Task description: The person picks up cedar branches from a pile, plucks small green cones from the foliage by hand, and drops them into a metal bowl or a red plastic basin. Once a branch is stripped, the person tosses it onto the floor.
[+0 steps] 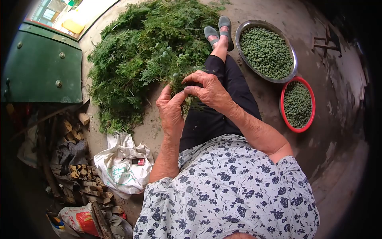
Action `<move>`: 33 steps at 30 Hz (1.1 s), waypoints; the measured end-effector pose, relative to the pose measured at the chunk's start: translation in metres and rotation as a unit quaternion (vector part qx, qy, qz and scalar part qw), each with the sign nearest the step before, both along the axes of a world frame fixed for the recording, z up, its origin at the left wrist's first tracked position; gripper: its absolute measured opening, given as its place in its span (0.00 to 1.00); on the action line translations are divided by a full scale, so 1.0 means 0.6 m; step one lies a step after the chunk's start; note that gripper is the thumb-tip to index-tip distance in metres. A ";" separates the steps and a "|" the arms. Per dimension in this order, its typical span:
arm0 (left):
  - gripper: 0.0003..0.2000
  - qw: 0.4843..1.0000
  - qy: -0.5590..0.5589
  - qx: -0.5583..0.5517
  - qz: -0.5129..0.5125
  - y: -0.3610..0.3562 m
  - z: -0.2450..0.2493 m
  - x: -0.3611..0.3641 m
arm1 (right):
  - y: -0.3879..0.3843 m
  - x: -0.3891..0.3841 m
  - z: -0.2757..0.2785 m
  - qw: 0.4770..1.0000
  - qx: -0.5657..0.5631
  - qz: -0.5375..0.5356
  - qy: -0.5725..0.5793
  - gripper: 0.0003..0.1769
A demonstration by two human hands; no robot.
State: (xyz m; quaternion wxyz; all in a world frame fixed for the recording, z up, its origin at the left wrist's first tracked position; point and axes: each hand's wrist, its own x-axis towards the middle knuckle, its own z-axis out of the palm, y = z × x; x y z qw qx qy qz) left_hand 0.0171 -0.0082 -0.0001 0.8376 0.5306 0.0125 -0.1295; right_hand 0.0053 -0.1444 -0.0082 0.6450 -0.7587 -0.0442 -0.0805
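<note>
Above the dark trousers, my left hand (171, 106) is closed on a green leafy sprig (178, 85), its thumb and fingers pinching the stems. Close beside it, my right hand (209, 91) has thumb and forefinger bent together at the same sprig; whatever lies between its fingertips is too small to make out. Small round green berries show at the top of the sprig. Just beyond the hands lies a big heap of green branches (131, 59).
A metal basin (295, 65) of green berries stands at the right, with a red basin (313, 106) of berries below it. A white sack (115, 155), chopped firewood (81, 171) and a green metal panel (39, 67) are at the left. A small wooden stool (327, 44) is far right.
</note>
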 end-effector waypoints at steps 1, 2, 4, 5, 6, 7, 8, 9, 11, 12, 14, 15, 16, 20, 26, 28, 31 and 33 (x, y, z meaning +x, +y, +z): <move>0.14 1.000 0.000 0.000 0.000 -0.002 -0.003 -0.001 | -0.003 -0.001 0.002 0.999 -0.009 0.017 0.026 0.11; 0.14 1.000 0.009 -0.012 0.008 -0.004 -0.009 -0.002 | -0.002 -0.001 0.001 0.999 -0.009 0.017 0.026 0.11; 0.14 0.999 0.019 -0.025 0.017 -0.010 -0.011 -0.005 | 0.003 -0.002 -0.006 0.995 0.066 -0.001 0.075 0.12; 0.14 0.998 0.035 -0.036 0.036 -0.013 -0.008 -0.007 | 0.005 -0.002 -0.011 0.995 0.066 0.000 0.075 0.12; 0.14 0.996 0.051 -0.047 0.054 -0.015 -0.007 -0.007 | 0.007 -0.002 -0.017 0.996 0.069 -0.011 0.053 0.12; 0.14 0.996 0.052 -0.046 0.054 -0.013 -0.009 -0.006 | 0.008 -0.002 -0.019 0.997 0.072 -0.022 0.032 0.12; 0.14 0.997 0.047 -0.045 0.046 -0.007 -0.014 -0.004 | 0.007 -0.002 -0.020 0.997 0.072 -0.023 0.032 0.12; 0.14 0.997 0.042 -0.043 0.037 -0.003 -0.017 -0.003 | 0.005 0.000 -0.019 0.997 0.073 -0.004 0.017 0.10; 0.14 0.999 0.035 -0.031 0.019 0.001 -0.016 -0.002 | 0.000 -0.001 -0.012 0.997 0.074 0.012 0.002 0.09; 0.14 0.999 0.026 -0.020 0.002 0.002 -0.016 -0.002 | -0.006 -0.002 -0.003 0.997 0.056 0.032 0.049 0.09; 0.14 0.999 0.030 -0.013 0.008 0.001 -0.016 -0.004 | -0.007 -0.003 -0.002 0.993 0.037 0.052 0.095 0.10; 0.14 0.999 0.034 -0.006 0.014 -0.001 -0.016 -0.006 | -0.005 -0.004 -0.011 0.997 0.015 0.039 0.061 0.09; 0.14 0.999 0.035 -0.006 0.013 -0.002 -0.021 -0.007 | -0.002 -0.005 -0.019 0.999 -0.007 0.026 0.026 0.09; 0.14 0.999 0.027 -0.008 0.043 -0.011 -0.034 -0.002 | 0.016 -0.012 -0.032 0.992 -0.102 -0.049 -0.056 0.11; 0.14 0.999 0.019 0.010 0.030 0.000 -0.037 0.002 | -0.010 -0.011 -0.009 0.989 0.115 -0.057 0.070 0.08; 0.14 0.999 0.032 0.016 0.013 -0.001 -0.035 0.001 | -0.025 -0.001 -0.021 0.938 0.316 -0.019 0.143 0.09; 0.12 0.998 0.066 -0.011 -0.004 -0.010 -0.027 -0.003 | -0.029 0.005 -0.024 0.942 0.292 -0.016 0.164 0.11; 0.11 0.998 0.067 -0.005 -0.021 -0.010 -0.031 -0.004 | -0.022 0.002 -0.018 0.958 0.242 -0.018 0.155 0.11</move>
